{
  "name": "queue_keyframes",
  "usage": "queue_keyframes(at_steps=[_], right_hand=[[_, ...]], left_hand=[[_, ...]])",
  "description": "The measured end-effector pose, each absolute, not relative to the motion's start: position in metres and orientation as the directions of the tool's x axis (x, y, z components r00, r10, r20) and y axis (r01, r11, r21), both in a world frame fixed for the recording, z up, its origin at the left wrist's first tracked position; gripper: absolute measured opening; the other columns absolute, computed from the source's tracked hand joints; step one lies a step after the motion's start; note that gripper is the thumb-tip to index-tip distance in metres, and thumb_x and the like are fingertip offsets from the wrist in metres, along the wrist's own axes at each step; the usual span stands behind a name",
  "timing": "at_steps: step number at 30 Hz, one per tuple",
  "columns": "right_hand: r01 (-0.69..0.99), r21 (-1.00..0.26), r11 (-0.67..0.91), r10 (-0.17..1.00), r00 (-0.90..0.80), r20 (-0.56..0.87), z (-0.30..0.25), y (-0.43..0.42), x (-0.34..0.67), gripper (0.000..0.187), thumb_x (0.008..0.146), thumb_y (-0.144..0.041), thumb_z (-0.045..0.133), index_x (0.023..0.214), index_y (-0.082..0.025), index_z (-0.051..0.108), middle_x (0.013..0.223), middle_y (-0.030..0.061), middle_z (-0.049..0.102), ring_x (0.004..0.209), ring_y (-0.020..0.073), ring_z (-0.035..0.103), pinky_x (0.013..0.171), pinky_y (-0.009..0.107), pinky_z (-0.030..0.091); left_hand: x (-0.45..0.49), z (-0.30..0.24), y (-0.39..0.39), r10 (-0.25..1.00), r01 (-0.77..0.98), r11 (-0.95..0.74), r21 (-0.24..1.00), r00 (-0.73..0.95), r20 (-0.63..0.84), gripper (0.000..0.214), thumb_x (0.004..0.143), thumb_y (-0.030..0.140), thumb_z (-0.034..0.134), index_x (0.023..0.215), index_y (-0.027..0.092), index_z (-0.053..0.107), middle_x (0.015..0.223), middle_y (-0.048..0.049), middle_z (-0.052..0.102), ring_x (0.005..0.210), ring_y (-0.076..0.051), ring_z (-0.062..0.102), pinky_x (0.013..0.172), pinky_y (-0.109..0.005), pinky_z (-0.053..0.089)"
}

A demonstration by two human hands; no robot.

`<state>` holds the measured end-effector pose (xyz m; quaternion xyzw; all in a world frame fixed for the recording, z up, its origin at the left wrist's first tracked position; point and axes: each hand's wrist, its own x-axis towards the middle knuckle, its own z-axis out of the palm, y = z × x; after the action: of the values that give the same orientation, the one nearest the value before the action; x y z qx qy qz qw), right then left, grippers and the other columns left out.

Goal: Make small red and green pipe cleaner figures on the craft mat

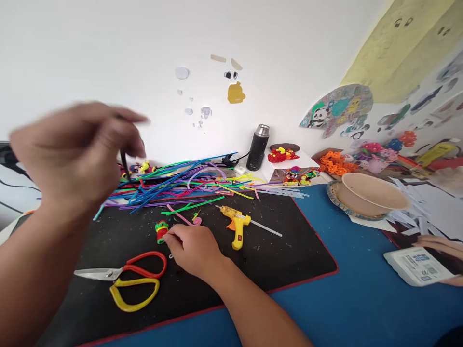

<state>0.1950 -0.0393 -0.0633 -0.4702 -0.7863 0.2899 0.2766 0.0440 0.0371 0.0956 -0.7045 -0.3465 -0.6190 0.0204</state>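
On mat [289, 250] — scissors [112, 274] left, glue gun [238, 225] right.

Standing near the back edge of the worktop [356, 270], a black flask [257, 149]. Farther right along that edge, curly orange ornaments [336, 163]. In from it, a beige bowl [376, 192]; farther in, a white packet [415, 265]. On the wall [90, 48], a yellow sticker [236, 93].

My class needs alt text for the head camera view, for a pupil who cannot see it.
A person's right hand touches a small green, red and yellow craft piece on a black mat, the blurred left hand raised. Scissors and a yellow glue gun lie nearby, with colourful strips behind.
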Motion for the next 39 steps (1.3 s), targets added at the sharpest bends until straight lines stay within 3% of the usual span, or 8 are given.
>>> queue_keyframes(at_steps=[2,3,7,10,16,30,35,39], right_hand=[[0.535,-0.757,0.375,0.907,-0.379,0.182,-0.065,-0.039,0.194,0.021,0.103,-0.035,0.059,0.098,-0.024,0.077,0.080,0.0002,0.078,0.074,0.0176,0.069,0.065,0.026,0.039],[0.507,-0.781,0.364,0.914,-0.356,0.195,-0.066,-0.038,0.194,0.021,0.102,-0.034,0.060,0.096,-0.024,0.077,0.079,-0.0002,0.077,0.073,0.0172,0.069,0.066,0.026,0.040],[0.309,-0.916,0.255,0.959,-0.206,0.197,-0.067,-0.030,0.199,0.020,0.100,-0.034,0.061,0.091,-0.023,0.075,0.070,-0.0025,0.069,0.063,0.0146,0.063,0.063,0.025,0.041],[0.060,-0.995,0.077,0.992,-0.106,0.070,-0.069,-0.020,0.205,0.025,0.099,-0.040,0.057,0.091,-0.020,0.071,0.055,-0.0067,0.054,0.045,0.0118,0.051,0.049,0.023,0.037],[-0.201,-0.979,0.001,0.999,-0.049,0.012,-0.075,-0.010,0.209,0.033,0.092,-0.053,0.063,0.090,-0.020,0.063,0.049,-0.0085,0.051,0.037,0.0096,0.043,0.039,0.021,0.031],[-0.187,-0.982,0.014,1.000,-0.008,0.016,-0.075,-0.009,0.211,0.032,0.088,-0.052,0.066,0.086,-0.020,0.062,0.049,-0.0093,0.050,0.038,0.0097,0.044,0.040,0.022,0.030],[-0.168,-0.985,0.030,0.999,0.018,0.027,-0.072,-0.010,0.213,0.030,0.089,-0.049,0.064,0.084,-0.020,0.062,0.049,-0.0090,0.050,0.039,0.0099,0.045,0.043,0.022,0.033],[-0.136,-0.990,0.046,0.998,-0.038,0.051,-0.072,-0.013,0.210,0.030,0.092,-0.048,0.062,0.086,-0.019,0.065,0.048,-0.0089,0.047,0.039,0.0101,0.043,0.043,0.022,0.033]], left_hand=[[0.041,0.087,0.021,0.574,0.591,-0.756,0.281,0.393,0.718,0.015,0.096,0.032,0.065,0.097,0.024,0.078,0.082,0.0005,0.073,0.070,-0.014,0.064,0.067,-0.028,0.048],[0.040,0.080,0.018,0.633,0.593,-0.748,0.298,0.503,0.588,0.020,0.099,0.031,0.059,0.101,0.024,0.078,0.087,-0.0008,0.074,0.076,-0.015,0.066,0.070,-0.028,0.048],[0.036,0.045,0.020,0.773,0.652,-0.631,0.421,0.478,0.417,0.036,0.104,0.035,0.044,0.121,0.024,0.073,0.098,-0.0050,0.074,0.090,-0.020,0.067,0.081,-0.030,0.050],[0.036,0.025,0.016,0.859,0.664,-0.512,0.545,0.415,0.301,0.042,0.101,0.041,0.047,0.134,0.022,0.067,0.093,-0.0036,0.074,0.080,-0.020,0.067,0.073,-0.028,0.051],[0.042,0.005,0.011,0.873,0.646,-0.433,0.628,0.474,0.114,0.047,0.096,0.036,0.047,0.141,0.023,0.057,0.092,-0.0021,0.076,0.082,-0.021,0.072,0.075,-0.028,0.053],[0.044,0.003,0.012,0.863,0.667,-0.422,0.613,0.502,0.048,0.041,0.093,0.034,0.048,0.128,0.023,0.064,0.086,-0.0020,0.078,0.079,-0.022,0.073,0.071,-0.029,0.050],[0.035,0.007,0.017,0.853,0.746,-0.455,0.486,0.522,-0.003,0.032,0.096,0.042,0.047,0.094,0.025,0.074,0.081,-0.0021,0.077,0.071,-0.021,0.068,0.066,-0.028,0.044],[0.029,0.016,0.022,0.879,0.789,-0.461,0.407,0.467,0.091,0.034,0.097,0.044,0.047,0.093,0.024,0.074,0.080,-0.0023,0.076,0.068,-0.021,0.065,0.063,-0.029,0.040]])
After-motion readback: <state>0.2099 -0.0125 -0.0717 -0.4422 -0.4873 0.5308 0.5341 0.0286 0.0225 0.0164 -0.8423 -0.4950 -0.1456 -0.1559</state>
